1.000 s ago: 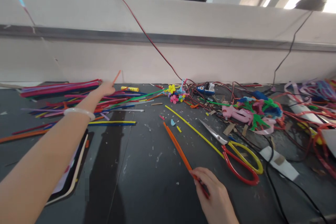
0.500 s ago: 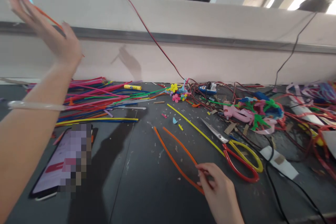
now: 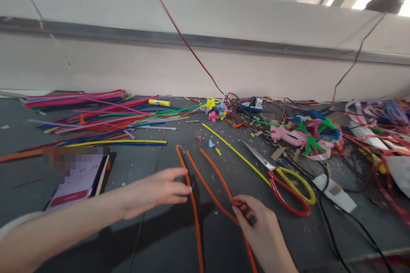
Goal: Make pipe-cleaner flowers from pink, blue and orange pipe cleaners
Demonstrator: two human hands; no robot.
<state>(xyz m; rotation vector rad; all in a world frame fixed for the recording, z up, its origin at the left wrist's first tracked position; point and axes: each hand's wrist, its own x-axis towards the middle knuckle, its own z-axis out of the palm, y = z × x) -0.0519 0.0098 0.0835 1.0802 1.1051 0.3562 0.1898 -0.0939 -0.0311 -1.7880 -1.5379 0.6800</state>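
Three orange pipe cleaners lie at the middle front of the dark table. My left hand point(image 3: 169, 187) reaches in from the left with its fingers apart beside the leftmost orange pipe cleaner point(image 3: 194, 209), fingertips touching or just over it. My right hand point(image 3: 256, 217) pinches the rightmost orange pipe cleaner point(image 3: 221, 175) between thumb and forefinger. Between them runs another orange pipe cleaner point(image 3: 205, 187), its lower end reaching my right hand. A yellow pipe cleaner point(image 3: 235, 151) slants behind, close to scissors point(image 3: 288, 187) with red and yellow handles.
Bundled coloured pipe cleaners point(image 3: 96, 115) and a phone point(image 3: 77, 179) are at the left. A glue stick point(image 3: 159, 103), pipe-cleaner flowers point(image 3: 213, 108) and a toy boat point(image 3: 252, 105) stand along the wall. Black cables point(image 3: 329, 222), ribbons and scraps cover the right.
My left hand has come down from the upper left to the table's middle. The orange pipe cleaner it held up now lies on the table left of the others.
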